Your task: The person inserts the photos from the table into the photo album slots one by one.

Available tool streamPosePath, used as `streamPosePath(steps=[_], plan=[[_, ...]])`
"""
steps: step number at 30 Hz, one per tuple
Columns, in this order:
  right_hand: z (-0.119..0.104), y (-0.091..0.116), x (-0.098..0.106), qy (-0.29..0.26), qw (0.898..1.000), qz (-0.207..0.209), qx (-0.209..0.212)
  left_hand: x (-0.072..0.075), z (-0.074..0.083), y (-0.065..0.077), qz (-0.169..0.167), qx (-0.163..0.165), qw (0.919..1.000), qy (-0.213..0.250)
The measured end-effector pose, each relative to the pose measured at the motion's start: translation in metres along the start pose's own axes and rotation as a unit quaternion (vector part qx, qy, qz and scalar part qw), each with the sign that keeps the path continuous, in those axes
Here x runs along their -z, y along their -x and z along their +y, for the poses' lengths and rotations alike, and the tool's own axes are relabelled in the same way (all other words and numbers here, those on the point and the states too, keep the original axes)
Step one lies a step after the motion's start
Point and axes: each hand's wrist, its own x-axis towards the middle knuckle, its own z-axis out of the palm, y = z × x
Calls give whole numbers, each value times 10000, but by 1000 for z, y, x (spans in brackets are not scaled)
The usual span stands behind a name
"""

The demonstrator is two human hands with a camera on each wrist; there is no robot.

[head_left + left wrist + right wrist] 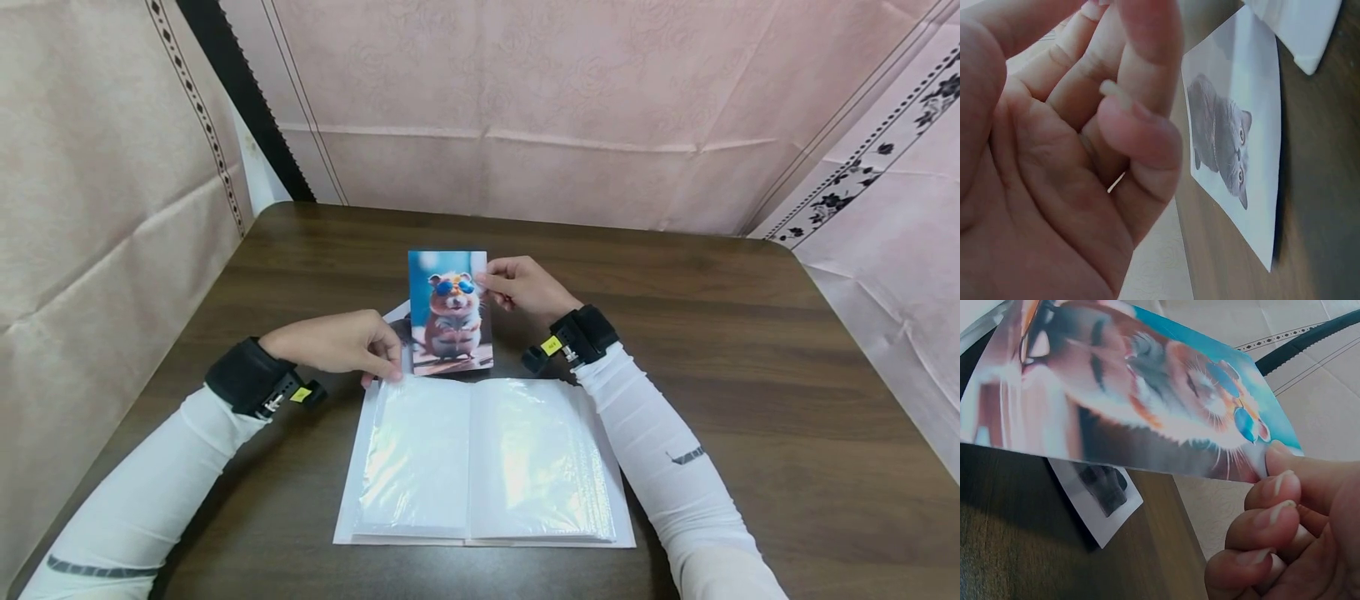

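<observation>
My right hand (528,287) pinches a photo print (452,312) of a hamster in blue sunglasses by its upper right edge. The print stands above the top edge of an open photo album (626,525) with clear plastic pockets. At the album's upper left corner, my left hand (348,343) has its thumb and fingers curled at the page edge; the left wrist view cuts off the fingertips. A second photo (1232,131), of a grey cat, lies on the table behind the album. In the head view the hamster print and my left hand partly cover it.
The album lies near the front of a dark wooden table (750,375). Pale patterned cloth (570,100) hangs behind the table and along both sides. A black strip (251,100) runs down the cloth at the back left.
</observation>
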Motion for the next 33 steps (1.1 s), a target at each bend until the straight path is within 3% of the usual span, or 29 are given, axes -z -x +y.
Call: streamPosePath(steps=[21, 33], plan=[[0, -6, -11, 5, 9996, -270, -23, 1, 3, 2, 295, 0, 9994, 191], [1, -6, -16, -178, 9994, -302, -79, 4, 1, 6, 89, -250, 9992, 282]])
